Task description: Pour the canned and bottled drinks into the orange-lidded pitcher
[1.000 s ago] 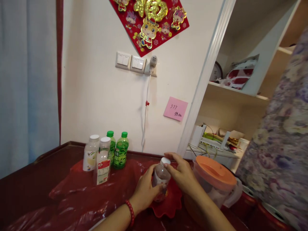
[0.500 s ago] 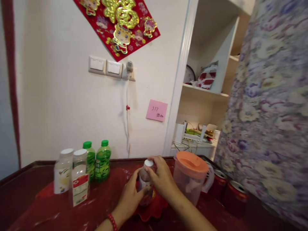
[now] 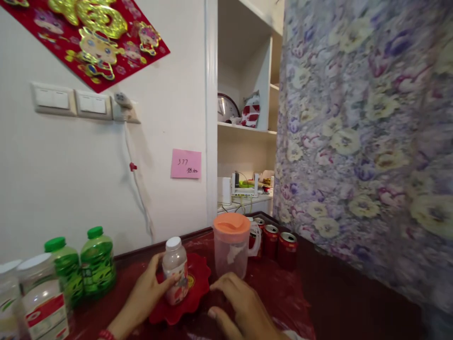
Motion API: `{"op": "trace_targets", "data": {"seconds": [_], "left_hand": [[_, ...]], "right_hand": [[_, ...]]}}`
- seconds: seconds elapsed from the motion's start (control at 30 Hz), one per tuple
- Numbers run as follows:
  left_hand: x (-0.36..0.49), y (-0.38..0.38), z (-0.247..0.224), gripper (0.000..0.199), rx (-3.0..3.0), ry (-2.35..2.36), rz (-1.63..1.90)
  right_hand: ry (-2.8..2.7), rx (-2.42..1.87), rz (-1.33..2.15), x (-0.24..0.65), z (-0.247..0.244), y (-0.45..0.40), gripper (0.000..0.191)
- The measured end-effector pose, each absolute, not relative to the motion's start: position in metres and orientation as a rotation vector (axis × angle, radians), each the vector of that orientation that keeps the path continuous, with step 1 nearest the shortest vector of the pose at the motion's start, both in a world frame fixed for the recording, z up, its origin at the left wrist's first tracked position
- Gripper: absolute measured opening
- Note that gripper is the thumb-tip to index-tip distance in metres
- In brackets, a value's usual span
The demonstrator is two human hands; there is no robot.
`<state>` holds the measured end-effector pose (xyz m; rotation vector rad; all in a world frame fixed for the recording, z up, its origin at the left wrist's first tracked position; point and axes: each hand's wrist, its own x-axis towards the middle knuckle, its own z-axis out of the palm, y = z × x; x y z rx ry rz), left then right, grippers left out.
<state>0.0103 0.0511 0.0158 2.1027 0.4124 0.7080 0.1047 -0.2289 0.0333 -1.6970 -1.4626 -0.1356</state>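
While the left hand (image 3: 150, 288) grips, the right hand (image 3: 244, 309) hovers

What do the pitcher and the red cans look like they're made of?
The pitcher seems to be frosted plastic, cloudy and see-through, with a matte orange lid. The red cans are probably painted metal: their silvery tops shine.

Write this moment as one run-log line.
left hand: holding bottle | white cap: on | right hand: open, empty | pitcher: orange lid on
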Motion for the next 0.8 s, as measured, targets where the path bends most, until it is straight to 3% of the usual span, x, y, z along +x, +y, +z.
{"op": "trace_targets", "data": {"seconds": [0.33,0.53,0.7,0.8], "left_hand": [[0.018,0.055,0.04,0.075,2.027,0.424,0.627],[0.021,0.045,0.054,0.07,1.854,0.443,0.629],[0.028,0.029,0.084,0.075,1.825,0.506,0.668],[0.04,0.023,0.104,0.078,1.899,0.595,0.689]], "right_hand": [[-1.385,-1.714,0.024,0.108,0.001,-0.274,0.031],[-1.373,-1.761,0.084,0.116,-0.003,-0.301,0.021],[-1.394,-1.795,-0.021,0.127,-0.022,-0.307,0.003],[-1.404,-1.736,-0.279,0.126,-0.04,-0.296,0.012]]}}
